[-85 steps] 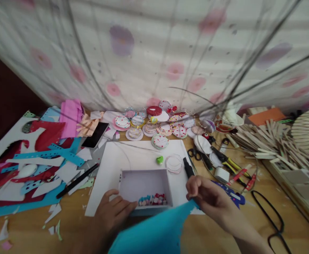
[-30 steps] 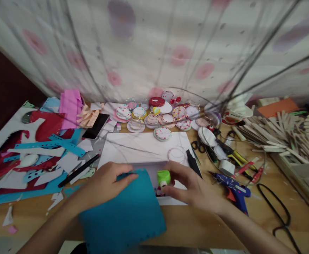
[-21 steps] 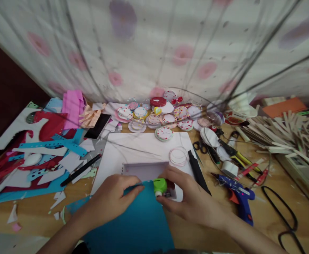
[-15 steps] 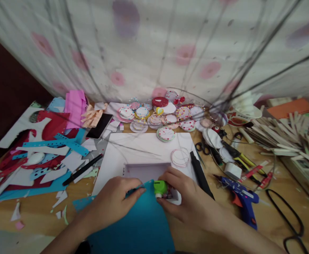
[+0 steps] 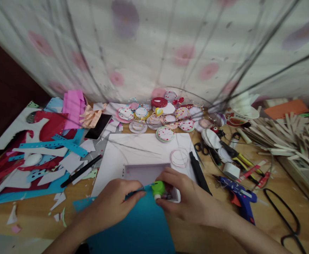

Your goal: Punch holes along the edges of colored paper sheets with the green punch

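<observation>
From my end of the feed, I have the left hand (image 5: pixel 114 201) pinching the upper edge of the blue sheet (image 5: pixel 141 225), thumb and fingers almost together. The right hand (image 5: pixel 187 194) is curled around the green punch (image 5: pixel 158 187), fingers over the top and thumb low by its white knob, right at the sheet's upper corner. I cannot tell how deep the edge sits in the slot. The white box (image 5: pixel 144 171) lies just behind, on the white paper (image 5: pixel 141 144). To do this well, I'd hold the edge flat and taut near the slot, square the punch to it, and squeeze evenly; a loose sheet could buckle or give a ragged, slanted hole.
</observation>
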`<state>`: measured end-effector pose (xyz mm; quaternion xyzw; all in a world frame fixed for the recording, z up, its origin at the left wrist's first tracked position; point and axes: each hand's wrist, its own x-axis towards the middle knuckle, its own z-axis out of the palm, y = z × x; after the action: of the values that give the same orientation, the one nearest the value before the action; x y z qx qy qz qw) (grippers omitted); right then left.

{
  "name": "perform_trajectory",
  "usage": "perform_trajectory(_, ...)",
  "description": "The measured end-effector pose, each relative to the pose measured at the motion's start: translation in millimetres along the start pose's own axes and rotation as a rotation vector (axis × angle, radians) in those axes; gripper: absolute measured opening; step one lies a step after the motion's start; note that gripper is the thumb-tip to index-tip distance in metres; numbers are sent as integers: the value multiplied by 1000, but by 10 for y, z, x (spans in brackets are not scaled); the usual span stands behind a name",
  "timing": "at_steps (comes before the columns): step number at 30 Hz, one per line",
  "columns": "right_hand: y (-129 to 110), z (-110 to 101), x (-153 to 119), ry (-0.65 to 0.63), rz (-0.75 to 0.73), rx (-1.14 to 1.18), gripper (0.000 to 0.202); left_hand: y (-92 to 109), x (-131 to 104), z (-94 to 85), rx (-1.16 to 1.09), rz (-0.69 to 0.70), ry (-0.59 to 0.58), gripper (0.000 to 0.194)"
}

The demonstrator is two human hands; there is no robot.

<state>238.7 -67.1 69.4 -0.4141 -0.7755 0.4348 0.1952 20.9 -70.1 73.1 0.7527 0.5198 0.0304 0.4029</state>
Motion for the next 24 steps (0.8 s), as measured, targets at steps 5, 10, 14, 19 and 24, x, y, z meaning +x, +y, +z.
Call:
perform_trajectory(5, 12, -11, 23, -97, 45, 189, 11, -12, -13, 21, -69, 39, -22, 31)
perform_trajectory(10, 32, 63, -9, -95, 136, 289, 11, -29, -26, 30, -69, 33, 3, 32)
perform_trajectory(14, 60, 114, -27, -57, 134, 304, 7, -50, -19, 40, -80, 41, 16, 32)
perform_trajectory(19, 77, 147, 7, -81, 114, 321, 13, -55, -3, 51, -67, 45, 39, 33)
perform_trajectory(24, 93, 204, -3, -111, 96, 298, 16, -65, 0, 75, -58, 43, 50, 34)
